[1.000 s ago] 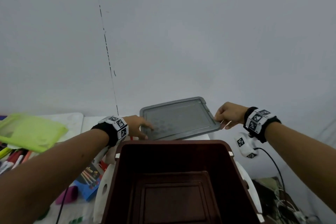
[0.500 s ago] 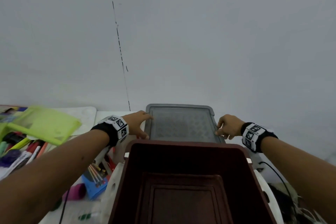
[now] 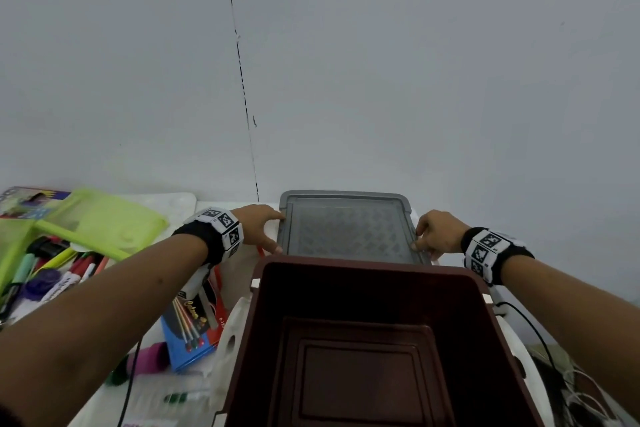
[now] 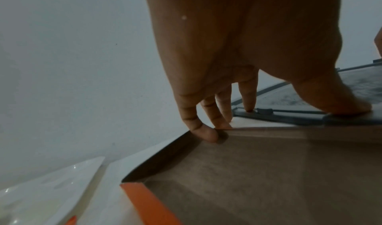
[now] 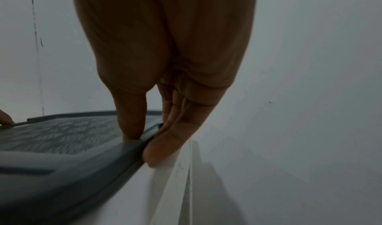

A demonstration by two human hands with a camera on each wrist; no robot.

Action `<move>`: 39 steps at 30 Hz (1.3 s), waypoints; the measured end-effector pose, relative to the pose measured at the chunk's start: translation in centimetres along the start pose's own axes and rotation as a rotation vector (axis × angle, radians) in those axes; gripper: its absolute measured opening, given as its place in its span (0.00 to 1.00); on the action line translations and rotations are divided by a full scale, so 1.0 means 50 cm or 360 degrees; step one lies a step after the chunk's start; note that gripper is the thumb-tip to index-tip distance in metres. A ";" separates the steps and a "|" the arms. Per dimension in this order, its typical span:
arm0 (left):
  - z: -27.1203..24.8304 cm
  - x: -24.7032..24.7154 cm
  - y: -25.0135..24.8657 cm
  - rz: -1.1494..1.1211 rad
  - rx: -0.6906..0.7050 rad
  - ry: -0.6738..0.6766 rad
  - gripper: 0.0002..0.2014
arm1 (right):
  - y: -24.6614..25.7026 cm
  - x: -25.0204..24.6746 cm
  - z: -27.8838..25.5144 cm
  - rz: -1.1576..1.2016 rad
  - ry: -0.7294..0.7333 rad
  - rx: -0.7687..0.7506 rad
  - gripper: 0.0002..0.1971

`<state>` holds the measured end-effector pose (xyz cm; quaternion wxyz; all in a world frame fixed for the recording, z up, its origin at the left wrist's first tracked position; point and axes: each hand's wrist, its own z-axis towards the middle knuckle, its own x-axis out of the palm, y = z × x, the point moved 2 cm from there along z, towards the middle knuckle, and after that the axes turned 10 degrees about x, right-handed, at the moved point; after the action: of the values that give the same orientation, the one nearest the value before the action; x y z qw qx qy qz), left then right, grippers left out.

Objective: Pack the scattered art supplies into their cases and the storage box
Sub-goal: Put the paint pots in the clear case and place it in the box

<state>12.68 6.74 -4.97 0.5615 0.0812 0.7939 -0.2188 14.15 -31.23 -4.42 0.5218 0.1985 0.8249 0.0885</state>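
An open brown storage box (image 3: 363, 263) stands right in front of me and holds nothing. Behind it, against the wall, a grey lid (image 3: 349, 229) lies flat on the white table. My left hand (image 3: 259, 229) is at the lid's left edge. Its thumb (image 4: 349, 109) and index tip press on the rim of the lid (image 4: 299, 117), while the other fingers touch an open carton beside it. My right hand (image 3: 438, 230) pinches the right edge of the lid (image 5: 62, 130), thumb (image 5: 130, 130) on top and fingers under the rim.
At the left lie a lime-green case (image 3: 104, 225) with its flap open, loose markers (image 3: 62, 270), a blue coloured-pencil box (image 3: 188, 326), an orange-edged carton (image 4: 148, 202) and a magenta tube (image 3: 149, 357). Cables (image 3: 571, 385) hang off the table's right side. The wall is close behind.
The lid, tilted and held up a second ago, has come down flat on the table behind the box. Both hands came down with it.
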 end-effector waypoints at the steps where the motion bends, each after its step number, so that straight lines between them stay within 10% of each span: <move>1: 0.001 0.000 0.000 -0.0008 -0.0008 -0.0003 0.44 | -0.002 0.001 0.000 0.0011 -0.0008 -0.0004 0.14; 9: -0.013 -0.032 -0.009 -0.0043 -0.0016 -0.0107 0.29 | 0.031 -0.065 -0.030 -0.0265 -0.0036 -0.0080 0.18; 18: -0.095 -0.119 0.022 -0.0161 -0.0045 -0.0383 0.16 | 0.288 -0.191 -0.170 -0.0555 -0.0423 -0.0475 0.11; 39: -0.578 -0.183 0.520 -0.0104 -0.0217 -0.0481 0.13 | 0.978 0.175 -0.426 -0.0322 -0.0240 -0.0938 0.07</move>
<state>0.95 43.62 4.77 0.6712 -0.0169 0.7157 -0.1923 3.28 18.04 14.99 0.6227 -0.0383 0.7383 0.2563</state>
